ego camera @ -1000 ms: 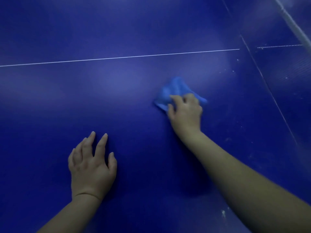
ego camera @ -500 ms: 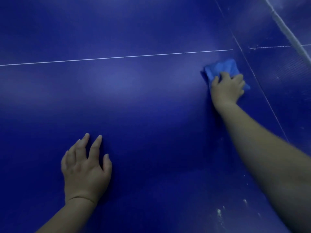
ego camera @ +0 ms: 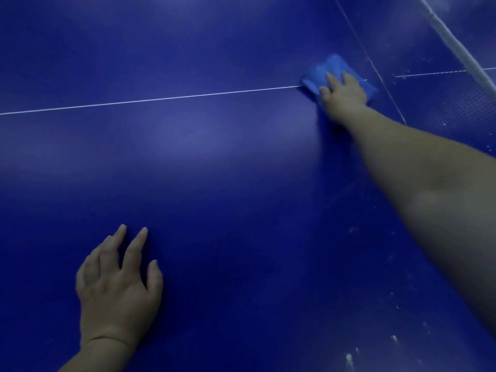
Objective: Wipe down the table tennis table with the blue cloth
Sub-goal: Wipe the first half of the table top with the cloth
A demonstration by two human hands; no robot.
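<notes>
Blue and glossy, the worktop [ego camera: 241, 197] is showing whitish specks [ego camera: 349, 361] nearest the camera on the right. The left hand [ego camera: 118, 288] is resting flat on the surface, fingers spread and holding nothing. Farther off, the right hand [ego camera: 342, 96] is pressing down with nearly straight fingers on the blue cloth [ego camera: 326, 69]. This lighter, crumpled pad is lying over the end of a thin white line [ego camera: 161, 99], near the net [ego camera: 456, 49].
</notes>
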